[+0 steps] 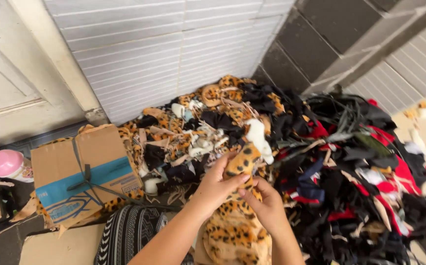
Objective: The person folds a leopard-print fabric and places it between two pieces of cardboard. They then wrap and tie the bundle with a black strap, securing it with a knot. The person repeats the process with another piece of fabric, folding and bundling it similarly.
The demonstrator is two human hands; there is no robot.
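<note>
My left hand point(218, 184) and my right hand point(267, 203) both grip one piece of leopard-print plush fabric point(240, 164), held up just above my lap. The left hand pinches its upper part, the right hand holds it from below. More leopard-print fabric point(232, 235) lies bunched under my hands. Behind them spreads a large heap of fabric scraps point(340, 176) in black, red, white and leopard print.
A cardboard box point(83, 172) with blue tape and a dark strap sits at the left. A pink and white round object point(7, 164) lies at the far left. A black-and-white striped cloth point(127, 230) covers my knee. White panelled walls and a door stand behind.
</note>
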